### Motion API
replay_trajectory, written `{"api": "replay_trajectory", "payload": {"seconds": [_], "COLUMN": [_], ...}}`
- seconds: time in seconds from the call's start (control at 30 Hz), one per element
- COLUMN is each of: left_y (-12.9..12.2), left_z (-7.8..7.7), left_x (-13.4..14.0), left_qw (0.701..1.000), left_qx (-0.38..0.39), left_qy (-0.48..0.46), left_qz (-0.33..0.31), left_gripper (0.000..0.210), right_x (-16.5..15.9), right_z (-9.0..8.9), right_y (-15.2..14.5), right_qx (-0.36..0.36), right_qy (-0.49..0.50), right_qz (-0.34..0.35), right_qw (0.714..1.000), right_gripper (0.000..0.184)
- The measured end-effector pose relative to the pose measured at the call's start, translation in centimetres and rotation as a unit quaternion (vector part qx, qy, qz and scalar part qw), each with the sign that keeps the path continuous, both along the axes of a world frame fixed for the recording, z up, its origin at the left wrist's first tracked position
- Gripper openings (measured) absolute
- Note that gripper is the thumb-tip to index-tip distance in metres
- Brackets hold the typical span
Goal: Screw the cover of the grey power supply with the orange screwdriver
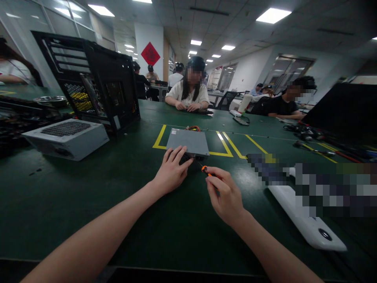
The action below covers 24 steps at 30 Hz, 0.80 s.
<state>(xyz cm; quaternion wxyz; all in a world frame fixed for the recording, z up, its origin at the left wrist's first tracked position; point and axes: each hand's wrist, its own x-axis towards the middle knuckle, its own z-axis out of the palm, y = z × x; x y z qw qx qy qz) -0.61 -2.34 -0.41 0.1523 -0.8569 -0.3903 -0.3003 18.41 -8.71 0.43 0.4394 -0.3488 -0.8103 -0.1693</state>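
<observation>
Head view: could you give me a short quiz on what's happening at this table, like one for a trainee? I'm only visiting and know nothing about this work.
1. What bright colour shows on the handle of the screwdriver in the right hand?
2. True or false: the black computer case stands to the left of the flat grey box.
3. The left hand is touching which thing?
A) the metal bowl
B) the flat grey box
C) the red diamond sign

Key: 1. Orange. 2. True. 3. B.
</observation>
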Motion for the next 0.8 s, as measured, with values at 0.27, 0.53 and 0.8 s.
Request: {"api": "replay_trajectory", "payload": {"seconds": [0.27,0.53,0.8], "left_y": [-0.1,-0.1,-0.4], "left_z": [0.1,-0.1,0.4], "left_x": [0.0,0.1,-0.1], "left_qw": [1.0,1.0,1.0], "left_qx": [-0.001,0.003,0.004], "left_qy": [0.008,0.015,0.0], "left_qz": [0.003,0.012,0.008], "left_gripper": [0.038,0.038,0.04], "right_x": [0.0,-0.1,0.4], "right_z": [-0.2,0.4,1.1], "right_y": [0.2,0.0,-0.5], "right_qx": [0.013,0.032,0.038], "right_qy": [-0.019,0.012,0.078], "right_qz": [0.038,0.038,0.033], "right_qw": [0.999,0.999,0.996], "right_gripper": [0.039,0.048,0.041]}}
